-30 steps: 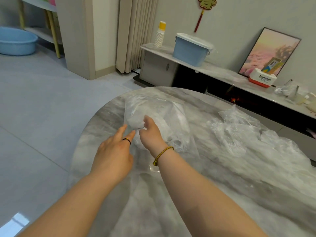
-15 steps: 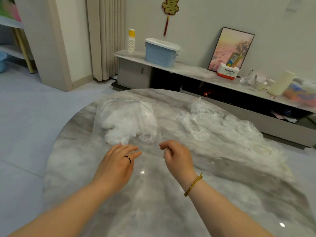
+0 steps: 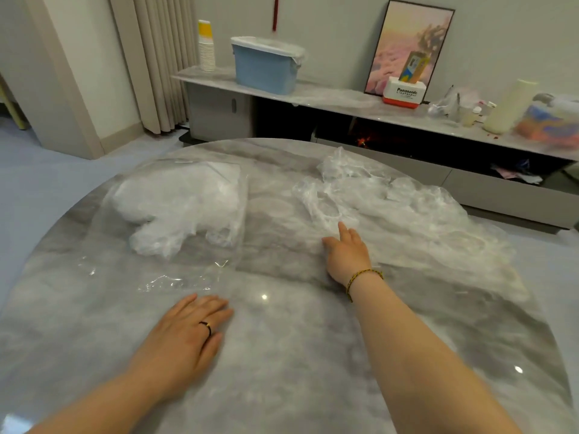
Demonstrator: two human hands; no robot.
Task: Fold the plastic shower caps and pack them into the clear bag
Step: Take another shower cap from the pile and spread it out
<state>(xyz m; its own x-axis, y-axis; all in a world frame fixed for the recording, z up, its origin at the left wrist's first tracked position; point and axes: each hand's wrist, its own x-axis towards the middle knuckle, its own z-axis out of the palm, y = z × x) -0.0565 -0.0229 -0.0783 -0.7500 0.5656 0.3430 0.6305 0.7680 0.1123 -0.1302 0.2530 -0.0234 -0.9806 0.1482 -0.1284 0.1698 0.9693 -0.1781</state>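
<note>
One round desk (image 3: 282, 355). One clear bag (image 3: 219, 270), with one white wad of packed caps (image 3: 175, 211) inside, too bunched to count singly. One loose heap of shower caps (image 3: 407, 214), too tangled to count cap by cap. Two grips: left grip (image 3: 185, 333) and right grip (image 3: 346, 252). One ring (image 3: 206, 327), one bracelet (image 3: 363, 275). On the long shelf (image 3: 344, 100) behind: one blue bin (image 3: 266, 70), one stack of paper cups (image 3: 206, 48), one framed picture (image 3: 404, 36), one white-and-red box (image 3: 404, 95), one cream roll (image 3: 510, 106).
</note>
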